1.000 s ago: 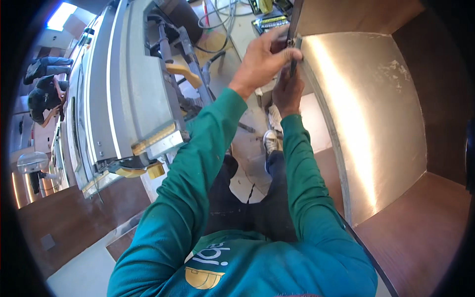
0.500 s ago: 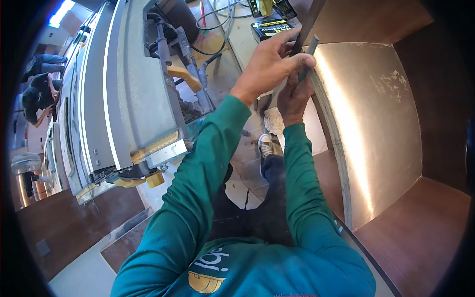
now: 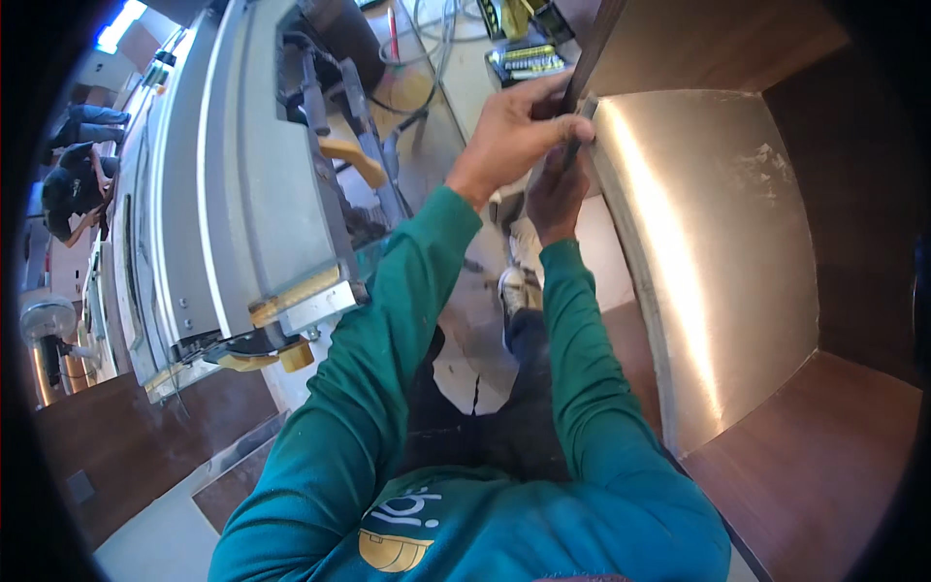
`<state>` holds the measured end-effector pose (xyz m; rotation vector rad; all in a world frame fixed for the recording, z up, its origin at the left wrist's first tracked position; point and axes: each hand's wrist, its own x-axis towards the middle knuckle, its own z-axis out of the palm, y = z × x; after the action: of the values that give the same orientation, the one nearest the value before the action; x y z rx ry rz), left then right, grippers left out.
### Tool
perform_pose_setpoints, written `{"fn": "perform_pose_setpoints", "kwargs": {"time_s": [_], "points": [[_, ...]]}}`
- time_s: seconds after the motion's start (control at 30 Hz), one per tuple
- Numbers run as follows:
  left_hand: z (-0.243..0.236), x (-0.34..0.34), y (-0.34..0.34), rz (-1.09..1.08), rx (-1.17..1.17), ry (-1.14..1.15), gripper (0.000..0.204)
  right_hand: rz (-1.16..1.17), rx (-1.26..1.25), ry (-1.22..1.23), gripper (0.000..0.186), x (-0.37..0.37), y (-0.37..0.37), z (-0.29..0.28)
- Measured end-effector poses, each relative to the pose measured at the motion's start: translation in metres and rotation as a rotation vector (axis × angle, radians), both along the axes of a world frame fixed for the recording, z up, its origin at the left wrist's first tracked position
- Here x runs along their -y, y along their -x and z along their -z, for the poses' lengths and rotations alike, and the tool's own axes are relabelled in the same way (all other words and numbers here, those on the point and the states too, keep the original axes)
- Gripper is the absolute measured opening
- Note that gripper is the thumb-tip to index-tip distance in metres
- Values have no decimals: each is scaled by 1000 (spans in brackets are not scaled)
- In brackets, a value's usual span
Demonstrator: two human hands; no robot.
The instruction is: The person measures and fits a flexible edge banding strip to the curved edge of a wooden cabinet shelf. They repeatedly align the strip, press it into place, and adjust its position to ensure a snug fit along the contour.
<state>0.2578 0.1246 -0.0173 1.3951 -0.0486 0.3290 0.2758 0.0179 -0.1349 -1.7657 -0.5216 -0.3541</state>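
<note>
My left hand (image 3: 509,136) is closed at the edge of an upright dark brown board (image 3: 596,48), its fingers reaching behind that edge. Its thumb lies across a narrow, dark grey flat bar (image 3: 570,155). Just below, my right hand (image 3: 556,202) grips the lower part of the same bar, its fingers partly in shadow. The bar stands tilted along the board edge; whether it is a file or another tool cannot be made out. Right beside my hands is the near corner of a shiny, brushed metallic panel (image 3: 718,262).
To the left stands a large grey table saw (image 3: 247,184) with yellow handles. Black and yellow boxes (image 3: 529,63) lie beyond my hands, near a cable (image 3: 441,58). Brown panels (image 3: 824,456) surround the metallic one. Another person (image 3: 78,189) bends over work at far left.
Both hands have shifted slightly left together with the bar, whose top now sits closer to the board edge. The whole view has also moved a little.
</note>
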Motion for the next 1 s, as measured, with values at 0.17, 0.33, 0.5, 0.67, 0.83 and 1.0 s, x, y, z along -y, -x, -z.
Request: {"fn": "perform_pose_setpoints", "kwargs": {"time_s": [0.17,0.33,0.5,0.67,0.83,1.0], "points": [[7,3,9,51,-29,64,72,-27,5,25,47,1,-9,14],[-6,-6,-2,72,-4,57,72,-65,23,5,45,5,-8,2],[-21,4,1,-3,49,-38,56,-5,108,51,44,11,-8,-1],[-12,13,6,-112,23,-108,68,-49,-72,62,31,5,-1,-4],[-2,16,5,-117,101,11,60,-74,-97,32,30,0,-3,2],[32,-4,-7,-118,-35,-122,53,-64,-34,224,22,5,-3,46]]}}
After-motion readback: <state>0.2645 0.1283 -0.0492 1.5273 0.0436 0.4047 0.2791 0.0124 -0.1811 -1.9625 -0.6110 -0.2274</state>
